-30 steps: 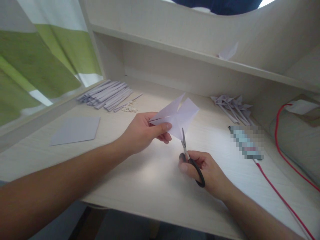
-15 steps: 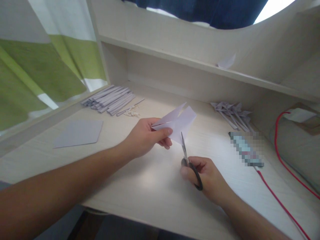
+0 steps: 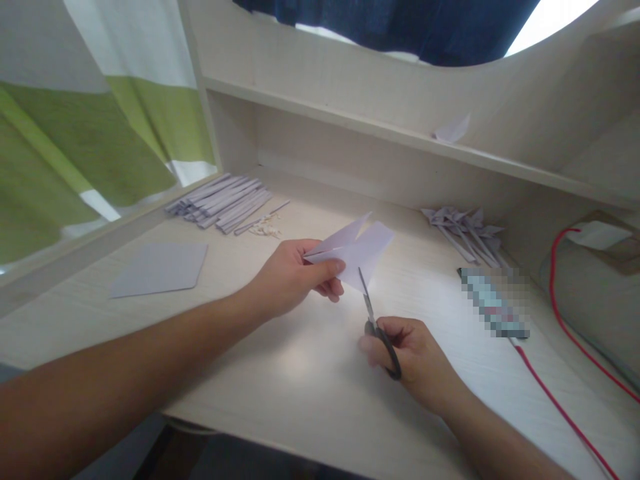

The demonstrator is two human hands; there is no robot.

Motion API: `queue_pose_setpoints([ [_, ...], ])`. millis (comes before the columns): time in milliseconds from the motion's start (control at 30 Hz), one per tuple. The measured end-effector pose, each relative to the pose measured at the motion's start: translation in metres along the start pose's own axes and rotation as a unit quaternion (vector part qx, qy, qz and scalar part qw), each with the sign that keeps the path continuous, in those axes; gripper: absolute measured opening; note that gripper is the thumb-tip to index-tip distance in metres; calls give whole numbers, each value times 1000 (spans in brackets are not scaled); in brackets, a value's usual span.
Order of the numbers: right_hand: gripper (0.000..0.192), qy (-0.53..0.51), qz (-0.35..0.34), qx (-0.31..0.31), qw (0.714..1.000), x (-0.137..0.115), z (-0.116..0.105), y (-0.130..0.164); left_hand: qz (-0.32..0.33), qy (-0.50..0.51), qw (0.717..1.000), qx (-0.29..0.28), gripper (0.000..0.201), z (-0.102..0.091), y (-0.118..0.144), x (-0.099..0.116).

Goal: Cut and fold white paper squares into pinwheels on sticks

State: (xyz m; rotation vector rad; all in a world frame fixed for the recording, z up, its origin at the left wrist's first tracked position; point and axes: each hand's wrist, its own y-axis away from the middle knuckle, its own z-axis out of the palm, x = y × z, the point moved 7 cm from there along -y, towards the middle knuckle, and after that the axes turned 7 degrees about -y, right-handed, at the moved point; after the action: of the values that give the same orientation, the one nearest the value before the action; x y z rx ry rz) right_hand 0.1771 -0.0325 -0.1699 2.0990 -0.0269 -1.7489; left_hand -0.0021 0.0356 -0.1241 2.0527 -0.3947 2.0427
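My left hand point(image 3: 305, 273) pinches a white sheet of paper point(image 3: 367, 250) between thumb and fingers, holding it above the desk. Slits divide the paper into flaps that spread toward the right. In my right hand point(image 3: 407, 353) is a pair of black-handled scissors point(image 3: 369, 307), with thumb and fingers at the loops. The blades point up and away, and their tip overlaps the lower edge of the paper. Whether the blades are closed all the way I cannot tell.
Rolled paper sticks point(image 3: 220, 200) lie at the back left, near small pale beads or scraps point(image 3: 267, 227). A stack of square paper point(image 3: 160, 269) sits at left. Paper pinwheels point(image 3: 467, 230), a phone point(image 3: 493, 303) and a red cable point(image 3: 560, 417) are at right. A folded paper point(image 3: 453, 130) rests on the shelf.
The scissor tip has shifted slightly left across the lower part of the paper. My left hand keeps its hold. The whole view has tilted a little.
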Motion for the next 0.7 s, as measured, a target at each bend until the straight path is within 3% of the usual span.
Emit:
queue_pose_setpoints([
  [700,47,8,-9,6,1000,1,-2,0,-37,5,998,-42,18,9,0,-10],
])
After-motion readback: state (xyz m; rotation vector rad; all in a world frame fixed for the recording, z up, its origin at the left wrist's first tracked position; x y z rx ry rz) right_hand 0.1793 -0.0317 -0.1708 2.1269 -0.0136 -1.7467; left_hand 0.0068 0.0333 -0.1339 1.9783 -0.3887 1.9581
